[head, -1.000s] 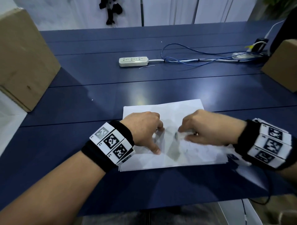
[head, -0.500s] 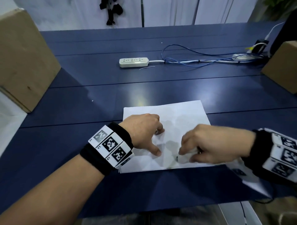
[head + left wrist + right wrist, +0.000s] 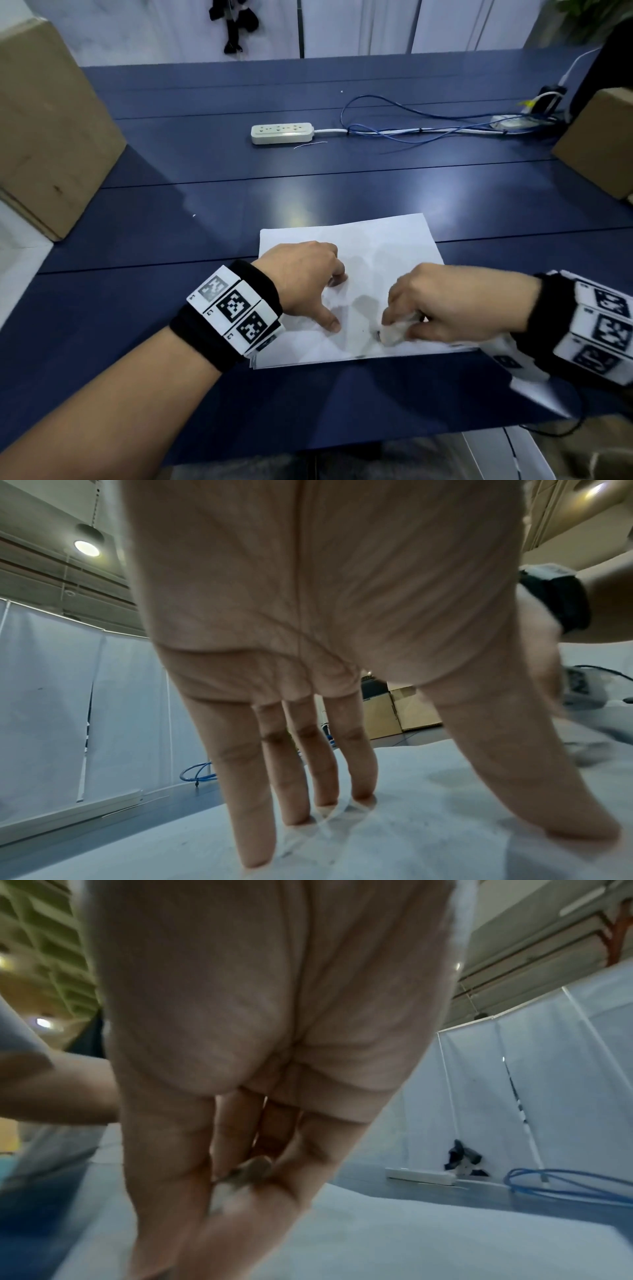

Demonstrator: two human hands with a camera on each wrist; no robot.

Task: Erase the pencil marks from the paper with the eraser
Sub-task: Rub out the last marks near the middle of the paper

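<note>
Surface: dark blue table (image 3: pixel 171 212) made of long panels with seams running across it.
Paper (image 3: pixel 376 246): white sheet lying flat at the near middle of the table, slightly creased, with grey smudges and faint pencil marks (image 3: pixel 322 829) on it.
Room: white curtain panels behind the table, with a dark object hanging on them; the floor shows below the near edge.
Boxes: one cardboard box (image 3: pixel 44 130) at the left edge of the table, a second box (image 3: pixel 599 144) at the right edge.
Power strip (image 3: pixel 281 133): white, at the far middle of the table, its cord running right alongside loose blue cables (image 3: pixel 394 130).
Left hand (image 3: pixel 301 277): spread flat, fingers straight, fingertips and thumb pressing the paper down on its left part; it grips nothing.
Right hand (image 3: pixel 455 308): fingers bunched and pinching the eraser (image 3: pixel 394 334), which is white, blurred, and down on the paper near its front edge.
Wrists: black bands with black-and-white marker blocks on both.
Head view only: the whole sheet, both boxes, and the eraser's place to the right of the left thumb.
Left wrist view only: fingertips (image 3: pixel 257 859) touching the sheet beside a curved pencil line, and a ceiling lamp.
Right wrist view only: thumb and fingers closed round a small pale lump from below; blur hides its edges.
</note>
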